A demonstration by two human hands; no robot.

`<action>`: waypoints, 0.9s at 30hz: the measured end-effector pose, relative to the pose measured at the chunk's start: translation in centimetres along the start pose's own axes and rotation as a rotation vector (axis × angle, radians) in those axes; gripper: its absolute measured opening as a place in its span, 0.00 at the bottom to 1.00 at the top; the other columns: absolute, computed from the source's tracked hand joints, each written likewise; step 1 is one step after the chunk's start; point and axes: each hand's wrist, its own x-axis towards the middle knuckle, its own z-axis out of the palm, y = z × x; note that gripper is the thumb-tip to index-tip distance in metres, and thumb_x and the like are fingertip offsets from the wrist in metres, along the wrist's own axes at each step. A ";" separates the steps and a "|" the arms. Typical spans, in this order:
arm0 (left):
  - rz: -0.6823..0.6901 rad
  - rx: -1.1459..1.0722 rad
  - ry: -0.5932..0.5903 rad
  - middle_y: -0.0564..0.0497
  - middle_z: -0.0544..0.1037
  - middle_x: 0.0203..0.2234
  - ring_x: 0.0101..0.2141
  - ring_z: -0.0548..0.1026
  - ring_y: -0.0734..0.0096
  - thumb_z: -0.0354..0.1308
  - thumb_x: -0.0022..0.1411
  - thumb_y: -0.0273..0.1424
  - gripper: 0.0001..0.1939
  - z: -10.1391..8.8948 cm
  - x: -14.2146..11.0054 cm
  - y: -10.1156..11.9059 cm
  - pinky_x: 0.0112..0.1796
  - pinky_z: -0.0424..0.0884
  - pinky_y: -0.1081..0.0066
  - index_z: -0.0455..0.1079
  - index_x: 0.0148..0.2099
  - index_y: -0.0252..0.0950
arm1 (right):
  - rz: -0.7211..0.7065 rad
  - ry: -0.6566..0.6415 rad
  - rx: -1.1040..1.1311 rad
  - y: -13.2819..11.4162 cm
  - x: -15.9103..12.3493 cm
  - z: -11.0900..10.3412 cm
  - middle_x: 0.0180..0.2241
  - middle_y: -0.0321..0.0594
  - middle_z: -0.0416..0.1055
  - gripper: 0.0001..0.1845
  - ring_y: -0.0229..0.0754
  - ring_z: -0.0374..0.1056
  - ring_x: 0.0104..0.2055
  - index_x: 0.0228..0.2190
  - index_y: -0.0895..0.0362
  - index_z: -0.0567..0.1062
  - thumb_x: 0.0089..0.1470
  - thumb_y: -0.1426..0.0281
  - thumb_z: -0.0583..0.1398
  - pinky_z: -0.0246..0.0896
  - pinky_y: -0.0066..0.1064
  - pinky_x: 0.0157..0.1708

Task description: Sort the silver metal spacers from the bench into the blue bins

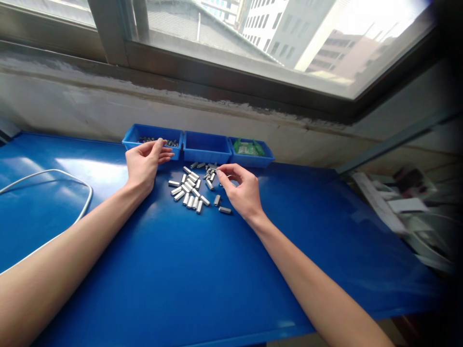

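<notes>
My left hand [143,166] is raised in front of the left blue bin [152,130], its thumb and forefinger pressed together. Whatever sits in that pinch, if anything, is too small to make out. Small dark metal parts [172,143] fill the bottom of this bin. My right hand [241,189] pinches with thumb and forefinger at a cluster of small metal pieces [209,172]; what it grips is unclear. Between both hands lie several shiny metal hex standoffs [190,185], loosely scattered on the blue table [173,279]. A separate hex standoff [224,210] rests just below my right hand.
Beside the left bin stand a middle blue bin [206,147] and a right blue bin [269,156] holding a green-edged clear bag [249,147]. A white cable [88,193] curves over the table's left side. Behind the bins are a wall and window.
</notes>
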 end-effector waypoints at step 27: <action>0.201 0.246 -0.295 0.51 0.79 0.21 0.20 0.76 0.69 0.62 0.63 0.42 0.14 0.5 -1.9 1.5 0.24 0.70 0.72 0.78 0.34 0.37 | -0.319 -0.253 -0.524 1.8 0.0 0.0 0.56 0.46 0.74 0.20 0.54 0.63 0.61 0.53 0.57 0.78 0.64 0.75 0.54 0.62 0.49 0.59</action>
